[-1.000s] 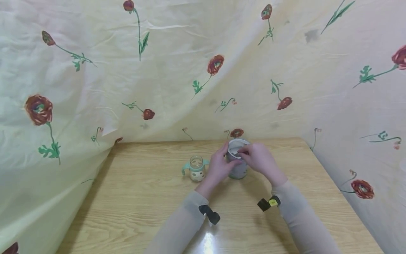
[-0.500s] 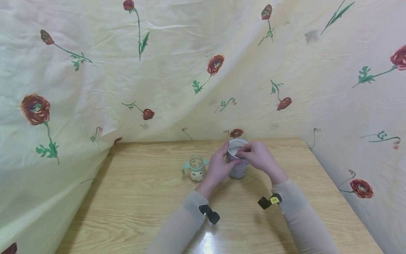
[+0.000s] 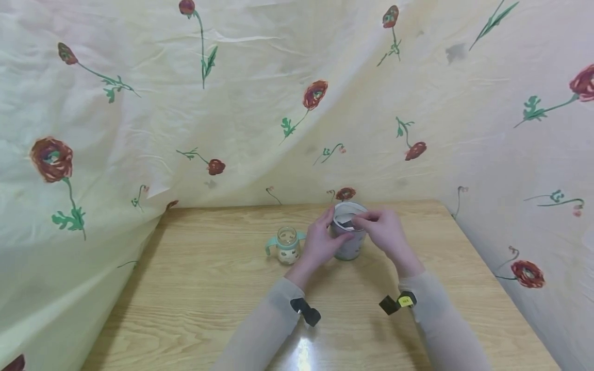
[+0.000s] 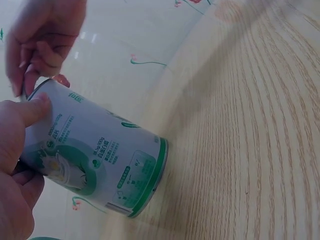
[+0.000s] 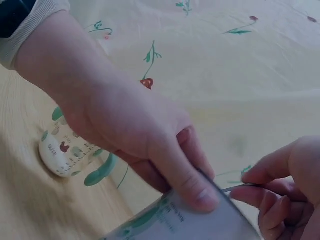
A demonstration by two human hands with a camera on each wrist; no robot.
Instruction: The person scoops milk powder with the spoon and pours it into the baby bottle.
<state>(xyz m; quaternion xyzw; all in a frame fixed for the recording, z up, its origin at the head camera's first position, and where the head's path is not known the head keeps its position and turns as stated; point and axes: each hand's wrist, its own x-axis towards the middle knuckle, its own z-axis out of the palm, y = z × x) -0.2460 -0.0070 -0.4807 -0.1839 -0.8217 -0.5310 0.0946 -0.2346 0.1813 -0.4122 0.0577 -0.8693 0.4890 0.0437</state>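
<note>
A white-and-green printed tin [image 4: 105,150] stands near the table's back edge, its top uncovered in the head view. My left hand [image 3: 320,239] grips its upper side, with the thumb on the near side below the rim [image 4: 37,92]. My right hand [image 3: 382,232] is at the right of the tin's mouth, where thumb and forefinger pinch a thin grey strip [image 5: 245,186] that reaches in over the rim. A dark shape [image 3: 345,224] shows inside the mouth; its kind cannot be told. Left of the tin stands a clear baby bottle [image 3: 289,252] with teal handles, its top uncovered.
The wood-grain table [image 3: 209,299] lies under both arms. Behind it and along both sides hangs a pale cloth [image 3: 255,103] printed with red flowers. Each sleeve carries a black wrist camera, one on the left [image 3: 306,312] and one on the right [image 3: 396,303].
My right hand dips slightly at the tin's mouth, then shifts a little right and outward, and the dark shape inside shows more. The left hand keeps its grip; the baby bottle stays put.
</note>
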